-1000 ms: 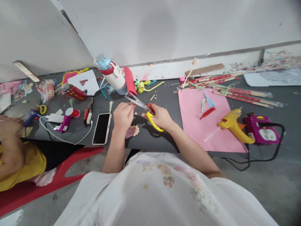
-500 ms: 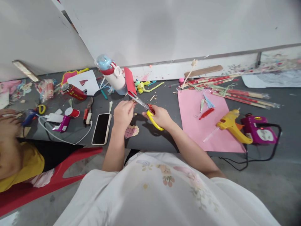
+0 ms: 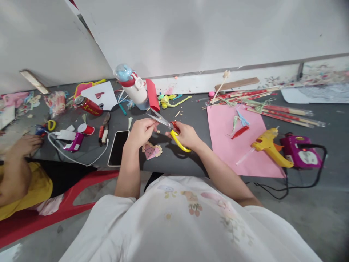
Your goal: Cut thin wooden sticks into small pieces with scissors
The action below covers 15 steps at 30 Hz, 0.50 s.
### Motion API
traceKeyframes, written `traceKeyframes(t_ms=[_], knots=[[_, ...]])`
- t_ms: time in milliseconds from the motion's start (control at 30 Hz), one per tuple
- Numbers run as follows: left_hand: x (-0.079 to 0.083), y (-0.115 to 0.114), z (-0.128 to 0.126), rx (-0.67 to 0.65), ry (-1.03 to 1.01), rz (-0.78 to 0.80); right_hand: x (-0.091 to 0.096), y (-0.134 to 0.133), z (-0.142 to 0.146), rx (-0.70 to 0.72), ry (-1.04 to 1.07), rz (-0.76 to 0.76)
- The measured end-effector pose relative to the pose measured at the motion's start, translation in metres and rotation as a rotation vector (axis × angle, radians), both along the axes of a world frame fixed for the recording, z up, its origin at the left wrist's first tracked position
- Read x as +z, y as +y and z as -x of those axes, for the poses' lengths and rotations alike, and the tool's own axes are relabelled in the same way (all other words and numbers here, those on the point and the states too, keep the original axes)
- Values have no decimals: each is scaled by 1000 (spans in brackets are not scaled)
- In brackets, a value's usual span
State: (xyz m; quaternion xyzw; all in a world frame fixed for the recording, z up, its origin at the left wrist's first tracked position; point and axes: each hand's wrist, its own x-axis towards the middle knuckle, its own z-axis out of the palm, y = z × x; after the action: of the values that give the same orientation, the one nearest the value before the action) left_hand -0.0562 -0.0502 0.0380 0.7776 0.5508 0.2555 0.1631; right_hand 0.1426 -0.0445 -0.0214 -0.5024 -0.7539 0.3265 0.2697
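Observation:
My right hand (image 3: pixel 185 134) grips yellow-handled scissors (image 3: pixel 174 135) whose metal blades point left toward my left hand (image 3: pixel 140 131). The fingers of my left hand are pinched at the blade tips on something too small to make out. Both hands hover over the dark grey table (image 3: pixel 191 160). A pink heart-shaped paper piece (image 3: pixel 151 150) lies on the table just below my left hand. A black phone (image 3: pixel 117 143) lies to the left of that hand.
A pink sheet (image 3: pixel 240 153) with tassels, a yellow glue gun (image 3: pixel 268 145) and a purple device (image 3: pixel 299 152) lie right. A white bottle (image 3: pixel 132 86), red can (image 3: pixel 87 105) and pliers (image 3: pixel 104 127) sit left. Another person's arm (image 3: pixel 16 160) reaches in at far left. Sticks (image 3: pixel 272 103) lie behind.
My left hand has shifted slightly left, uncovering the pink heart piece. The other person's hand at the left has moved lower on the table. The scissors stay in my right hand.

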Motion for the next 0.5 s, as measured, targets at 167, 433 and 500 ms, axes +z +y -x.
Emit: traceKeyframes(t_ms=[167, 433, 500], knots=[[0, 1, 0, 9, 29, 5, 1, -2, 1, -33, -23, 26], [1, -2, -6, 66, 135, -77, 2, -2, 4, -75, -48, 38], [0, -2, -8, 67, 165, -114, 1, -1, 4, -80, -46, 41]])
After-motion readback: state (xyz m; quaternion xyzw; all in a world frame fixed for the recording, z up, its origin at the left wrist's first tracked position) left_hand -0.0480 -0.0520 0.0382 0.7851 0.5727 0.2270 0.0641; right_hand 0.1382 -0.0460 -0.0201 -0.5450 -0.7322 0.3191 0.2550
